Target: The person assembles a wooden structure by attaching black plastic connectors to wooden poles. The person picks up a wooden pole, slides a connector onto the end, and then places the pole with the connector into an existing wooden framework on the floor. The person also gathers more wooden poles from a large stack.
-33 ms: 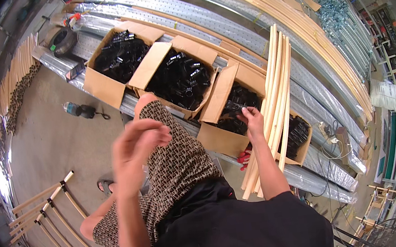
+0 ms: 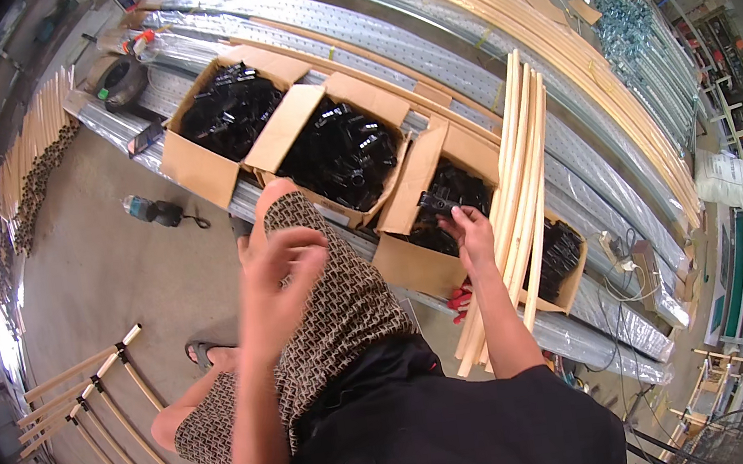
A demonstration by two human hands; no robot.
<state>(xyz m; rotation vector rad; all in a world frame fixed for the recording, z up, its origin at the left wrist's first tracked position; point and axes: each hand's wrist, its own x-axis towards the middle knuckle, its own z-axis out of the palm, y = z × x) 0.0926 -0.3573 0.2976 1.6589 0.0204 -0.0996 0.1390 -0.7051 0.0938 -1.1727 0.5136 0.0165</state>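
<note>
Fingers of the right hand (image 2: 475, 235) pinch a small black part (image 2: 435, 203) above an open carton (image 2: 415, 266) of similar black pieces. Left hand (image 2: 280, 282) is over the patterned shorts (image 2: 334, 303) — blurred, fingers half open, loosely curled. Cartons sit on long silver metal lengths (image 2: 592, 342); pale wooden poles (image 2: 514, 204) lie across them. Grey workshop floor (image 2: 114, 275) — jointed pole frame (image 2: 106, 365) at left, stacked poles (image 2: 33, 159) beyond.

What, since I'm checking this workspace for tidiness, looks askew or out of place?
The beige poles lie slantwise over the rightmost cardboard box, which looks odd because they partly hide its black pieces.
</note>
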